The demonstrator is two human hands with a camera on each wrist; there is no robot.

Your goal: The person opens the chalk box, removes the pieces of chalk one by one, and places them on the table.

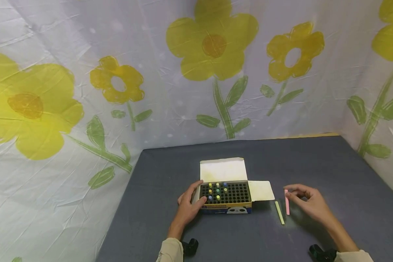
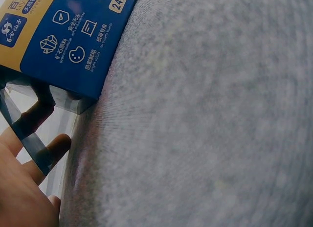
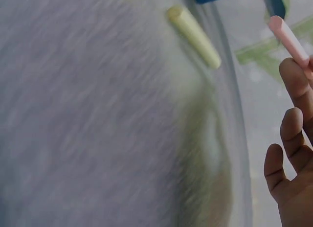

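A big white cloth (image 1: 163,109) with yellow flowers (image 1: 190,40) on it hangs behind everything, all full of creases. In front of it is a dark gray counter (image 1: 147,193). The box (image 1: 213,210) sits on the counter, blue and yellow, with a panda face (image 1: 237,210) on its front. It has no cover over the top now: a white lid (image 1: 223,170) is folded back on the far side, and a side flap (image 1: 261,190) sticks out to the right. Inside is a black tray (image 1: 239,194) with rows of little round holes. The left hand (image 1: 187,205) grips the left end of the box, with its thumb at the near corner. The right hand (image 1: 311,203) is to the right of the box and pinches a pink chalk stick (image 1: 287,203) with its thumb and finger — the stick points down, and I can't tell if its low end touches the counter. A yellow-green chalk stick (image 1: 280,213) lies on the counter just left of the pink one, near the side flap. Smallest are eight chalk tips (image 1: 218,197) poking up from holes in the left part of the tray — yellow, blue and green.
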